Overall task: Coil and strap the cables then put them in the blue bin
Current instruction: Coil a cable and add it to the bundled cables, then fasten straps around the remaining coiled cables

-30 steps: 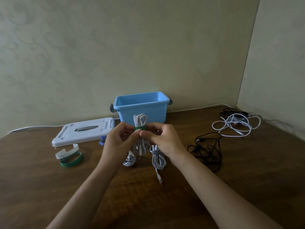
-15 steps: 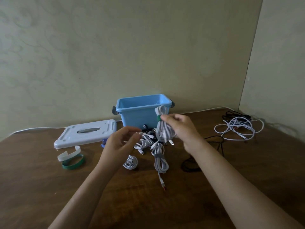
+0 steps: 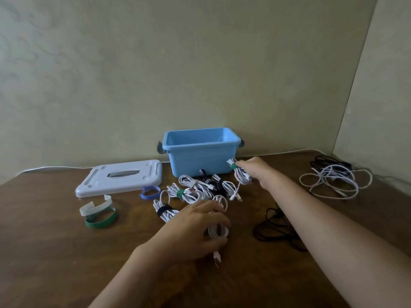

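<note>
My right hand (image 3: 259, 172) holds a coiled white cable with a green strap (image 3: 239, 174) just in front of the blue bin (image 3: 200, 161), low by its right front corner. My left hand (image 3: 195, 225) is closed around another coiled white cable (image 3: 219, 232) on the table, its plug hanging out below. Between the hands and the bin lies a heap of several strapped white coils (image 3: 191, 190), one with a dark strap (image 3: 163, 210). The bin stands open against the wall.
The bin's white lid (image 3: 121, 177) lies flat at the left. Loose straps lie near it: white (image 3: 95, 207), green (image 3: 101, 221), blue (image 3: 150, 192). An uncoiled black cable (image 3: 275, 227) lies under my right forearm. A tangle of white and black cables (image 3: 333, 178) sits at the far right.
My right hand carried the green-strapped coil from in front of me out and down to the bin's right front. My left hand let go of it and dropped onto another coil on the table.
</note>
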